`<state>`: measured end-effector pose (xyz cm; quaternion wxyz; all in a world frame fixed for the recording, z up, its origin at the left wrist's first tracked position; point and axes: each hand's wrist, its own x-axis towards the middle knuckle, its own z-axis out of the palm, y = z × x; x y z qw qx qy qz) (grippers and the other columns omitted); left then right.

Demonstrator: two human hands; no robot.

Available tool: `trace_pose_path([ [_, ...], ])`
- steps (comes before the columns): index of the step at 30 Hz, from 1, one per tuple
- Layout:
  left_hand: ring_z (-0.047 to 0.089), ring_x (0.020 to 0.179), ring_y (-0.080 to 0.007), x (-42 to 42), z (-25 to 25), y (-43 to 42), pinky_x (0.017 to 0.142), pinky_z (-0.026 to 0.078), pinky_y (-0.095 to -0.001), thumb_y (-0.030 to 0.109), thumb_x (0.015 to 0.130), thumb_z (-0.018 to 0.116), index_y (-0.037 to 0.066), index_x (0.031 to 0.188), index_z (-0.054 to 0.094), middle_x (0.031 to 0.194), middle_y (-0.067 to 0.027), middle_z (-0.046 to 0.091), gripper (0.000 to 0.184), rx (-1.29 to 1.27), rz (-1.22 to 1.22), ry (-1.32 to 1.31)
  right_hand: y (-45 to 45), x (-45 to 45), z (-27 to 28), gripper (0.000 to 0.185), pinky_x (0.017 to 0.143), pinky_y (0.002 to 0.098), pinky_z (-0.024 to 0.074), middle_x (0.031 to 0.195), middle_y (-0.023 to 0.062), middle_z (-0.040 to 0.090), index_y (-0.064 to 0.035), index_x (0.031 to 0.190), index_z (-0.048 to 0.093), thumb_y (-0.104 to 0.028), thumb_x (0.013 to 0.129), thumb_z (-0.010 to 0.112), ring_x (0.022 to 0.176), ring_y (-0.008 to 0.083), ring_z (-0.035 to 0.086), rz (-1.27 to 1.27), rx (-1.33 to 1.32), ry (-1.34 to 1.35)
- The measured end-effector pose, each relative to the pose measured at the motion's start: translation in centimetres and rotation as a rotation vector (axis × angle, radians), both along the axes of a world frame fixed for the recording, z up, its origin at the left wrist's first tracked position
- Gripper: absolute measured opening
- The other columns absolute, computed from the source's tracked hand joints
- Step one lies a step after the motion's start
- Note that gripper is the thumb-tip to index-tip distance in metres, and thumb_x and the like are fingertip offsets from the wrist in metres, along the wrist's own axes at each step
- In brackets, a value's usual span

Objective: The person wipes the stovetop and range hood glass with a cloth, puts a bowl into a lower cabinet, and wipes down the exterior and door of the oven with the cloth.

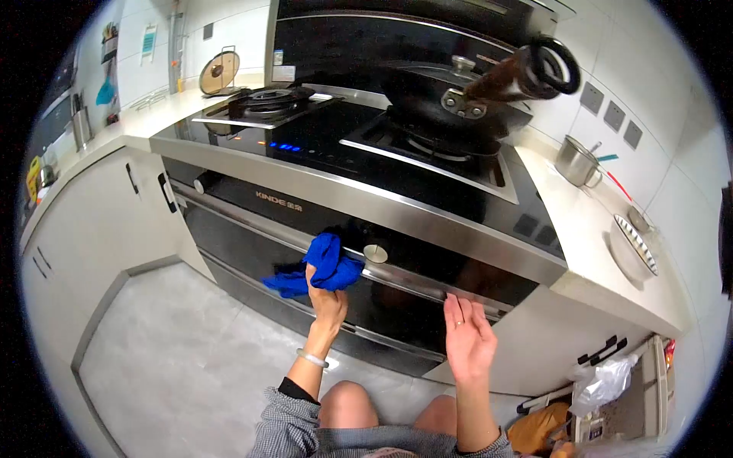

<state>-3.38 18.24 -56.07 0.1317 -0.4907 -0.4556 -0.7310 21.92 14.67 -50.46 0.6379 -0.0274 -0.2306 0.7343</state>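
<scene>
A crumpled blue cloth point(330, 263) is in my left hand point(328, 304), pressed near the steel handle bar on the black front of the stove unit point(267, 223), left of a round knob point(375, 253). The cloth hides part of my left fingers. My right hand point(469, 336) is at the right end of the same front, palm up, fingers extended with a ring on one, holding nothing. Its fingertips are at the lower edge of the handle bar.
A lidded wok point(427, 95) with a long handle point(511, 76) sits on the right burner. On the right counter point(565, 237) are a metal cup point(576, 162) and a bowl point(632, 248). A plastic bag point(603, 385) hangs low at the right.
</scene>
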Motion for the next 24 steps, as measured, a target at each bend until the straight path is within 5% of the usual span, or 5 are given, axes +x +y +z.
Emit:
trace_pose_path([
  [4,0.054,0.096,-0.0333,3.8,-0.6,-1.2,0.095,0.041,-0.0398,0.003,0.071,0.062,0.001,0.105,0.058,0.099,-0.014,0.057,0.034,-0.09,-0.226,0.148,-1.0,-1.3,0.8,0.018,0.116,0.0424,0.0263,0.108,0.0128,0.051,-0.0015,0.1,0.044,-0.003,0.084,0.052,0.126,0.0318,0.042,-0.134,-0.014,-0.144],
  [8,0.055,0.099,-0.029,11.6,5.2,-3.4,0.093,0.043,-0.041,0.02,0.077,0.065,0.007,0.099,0.061,0.102,-0.0113,0.059,0.026,0.044,-0.33,0.8,-1.5,1.6,-6.7,0.043,0.111,0.0384,0.0307,0.137,0.0101,0.044,-0.0071,0.134,0.04,-0.026,0.096,0.036,0.129,0.025,0.04,0.082,0.15,0.008],
  [10,0.056,0.098,-0.0249,15.4,7.4,-2.4,0.09,0.044,-0.0397,0.031,0.078,0.064,0.007,0.108,0.06,0.104,-0.0108,0.06,0.039,-0.058,-0.418,0.885,-2.4,1.0,-5.1,0.05,0.11,0.0389,0.0297,0.139,0.007,0.044,-0.0095,0.134,0.042,-0.039,0.096,0.029,0.129,0.0227,0.04,-0.162,-0.062,-0.259],
  [18,0.058,0.094,-0.0139,11.0,5.8,-4.2,0.097,0.036,-0.0316,0.042,0.081,0.059,0.014,0.109,0.063,0.1,0.0002,0.061,0.039,-0.26,-0.092,0.82,-4.5,1.6,-1.2,0.029,0.102,0.0357,0.0328,0.124,0.0073,0.053,-0.0099,0.108,0.054,-0.027,0.088,0.042,0.115,0.0216,0.046,-0.134,-0.092,-0.219],
  [24,0.056,0.098,-0.0121,-0.3,5.8,-5.1,0.106,0.031,-0.0371,0.041,0.073,0.065,0.021,0.109,0.064,0.101,0.0037,0.061,0.041,-0.234,0.165,0.878,-5.3,1.8,0.4,0.037,0.101,0.0394,0.037,0.12,0.0198,0.056,0.0029,0.115,0.054,-0.025,0.092,0.047,0.117,0.0313,0.05,-0.042,0.028,-0.343],
])
